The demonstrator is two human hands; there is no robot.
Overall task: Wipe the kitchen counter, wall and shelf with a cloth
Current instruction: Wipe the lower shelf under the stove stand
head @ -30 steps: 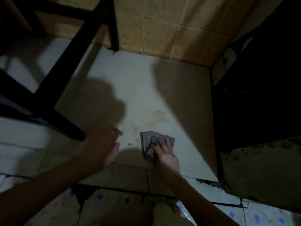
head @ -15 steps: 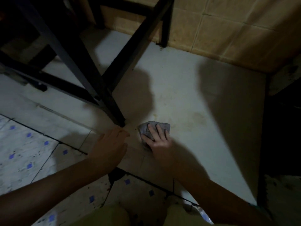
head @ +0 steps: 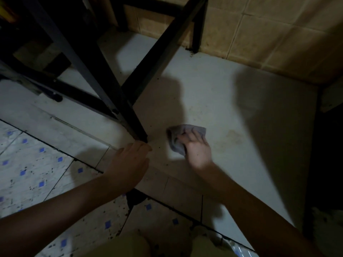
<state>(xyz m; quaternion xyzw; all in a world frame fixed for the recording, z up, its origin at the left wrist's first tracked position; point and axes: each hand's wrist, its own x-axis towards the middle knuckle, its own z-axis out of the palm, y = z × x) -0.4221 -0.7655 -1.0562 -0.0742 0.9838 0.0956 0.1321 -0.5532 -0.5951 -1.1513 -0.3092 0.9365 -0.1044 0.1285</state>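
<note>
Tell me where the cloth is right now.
Head view, just right of centre: the grey cloth lies on the white counter under the right hand, with the foot of the black shelf leg to its left.

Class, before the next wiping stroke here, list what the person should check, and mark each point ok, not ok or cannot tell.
1. Grey crumpled cloth pressed on the white counter top under the right hand: ok.
2. Brownish stain to the right of the cloth wiped away: not ok.
3. Black metal frame leg apart from the cloth: ok, a gap shows.
4. Left hand out of the stroke's path: ok, it is left of the cloth, by the leg's foot.
5. Cloth damp enough: cannot tell.
</note>
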